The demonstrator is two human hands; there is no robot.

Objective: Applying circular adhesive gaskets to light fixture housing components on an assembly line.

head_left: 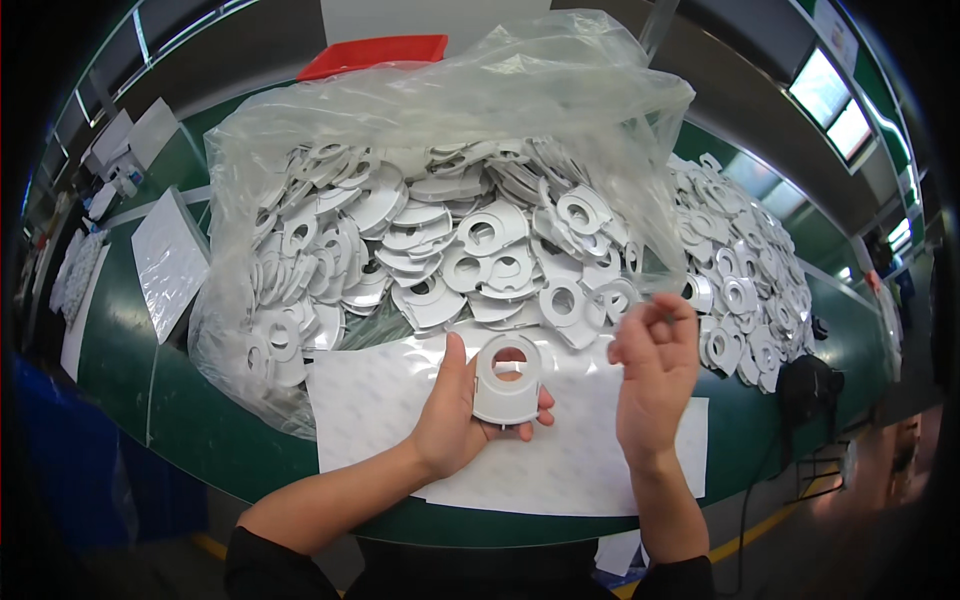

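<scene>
My left hand [452,425] holds a light grey plastic part [506,398] above a white sheet [585,470] on the table. The part has a wide rounded body and a ring with a round hole at its far end. My thumb lies along its left edge, and some fingertips show past its right side and through the hole. To the right, my right hand [655,385] is raised with loosely bent fingers and nothing visible in it. Beyond both hands, a large clear plastic bag [590,85] lies spread around a heap of similar parts [485,232].
More such parts form a second heap [745,290] on the green table [240,455] at the right. A black object [808,385] sits beside it, near the edge. A red tray [375,55] stands behind the bag; a plastic-wrapped white stack [170,262] lies left.
</scene>
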